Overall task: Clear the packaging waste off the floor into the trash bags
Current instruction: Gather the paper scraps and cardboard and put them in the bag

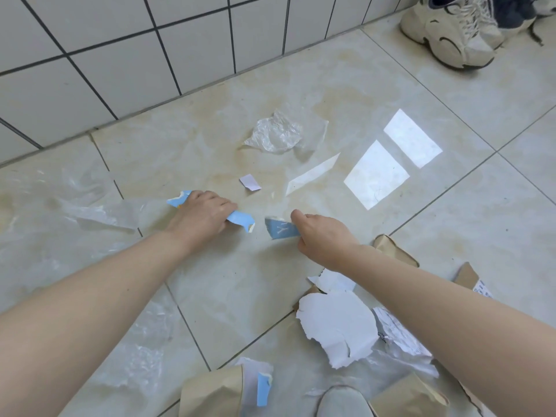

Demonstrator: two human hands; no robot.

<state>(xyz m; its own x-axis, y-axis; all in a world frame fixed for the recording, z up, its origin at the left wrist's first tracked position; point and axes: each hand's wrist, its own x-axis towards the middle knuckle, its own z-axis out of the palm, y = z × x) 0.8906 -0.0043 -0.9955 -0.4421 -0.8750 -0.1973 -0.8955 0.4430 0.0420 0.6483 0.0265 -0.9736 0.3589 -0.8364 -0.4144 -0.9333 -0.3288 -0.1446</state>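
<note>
My left hand (201,214) grips a torn blue cardboard strip (240,220) low over the floor, its ends sticking out on both sides. My right hand (319,236) pinches a smaller blue cardboard scrap (279,229) just to the right. Between and beyond them lie a small white paper scrap (249,182), a clear strip of film (313,173) and a crumpled clear plastic bag (275,134). Torn white paper (337,326), brown cardboard pieces (215,392) and a printed label (400,332) lie near my feet. No trash bag is in view.
Clear plastic film (90,210) spreads over the floor at the left, more (141,365) at the lower left. A white tiled wall (120,55) runs along the back. Cream sneakers (451,31) stand at the far right. My shoe tip (343,401) shows at the bottom.
</note>
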